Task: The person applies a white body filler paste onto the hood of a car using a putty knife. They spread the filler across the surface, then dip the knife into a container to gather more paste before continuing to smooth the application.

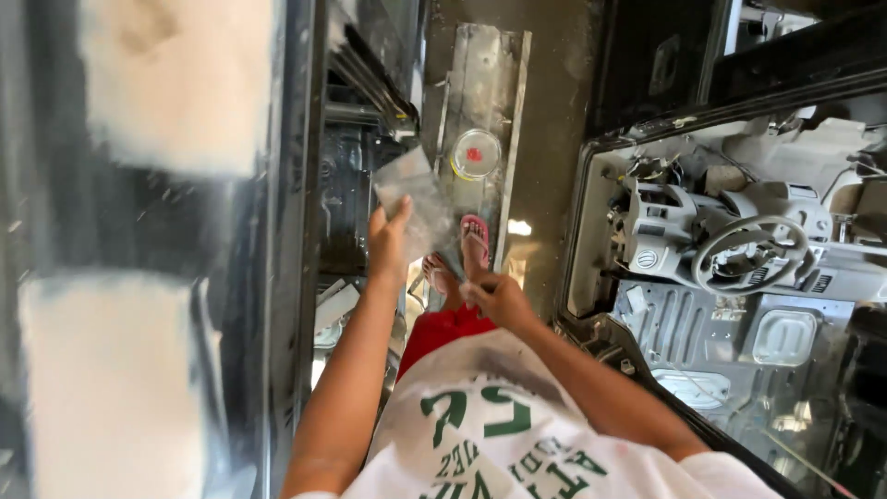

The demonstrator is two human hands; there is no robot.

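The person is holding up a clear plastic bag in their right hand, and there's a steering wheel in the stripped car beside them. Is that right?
Not quite: the head view shows the clear plastic bag in the left hand, not the right. The right hand holds nothing that shows. The steering wheel is there in the stripped car beside them.

Stripped car interior at right: grey steering wheel [750, 251] on bare steering column housing [667, 238], loose wiring behind. Bare metal floor pan [711, 325] below wheel, ribbed, with pale rounded panel [783, 336]. Black door frame edge [591, 231] borders opening. Concrete floor [554, 111] in middle. Long metal sheet [485, 74] lies on floor, round clear dish with red spot [475, 153] on it. Pink sandals [475, 233] on metal sheet. Glossy black car body [231, 231] at left, with two pale sanded patches [176, 83].
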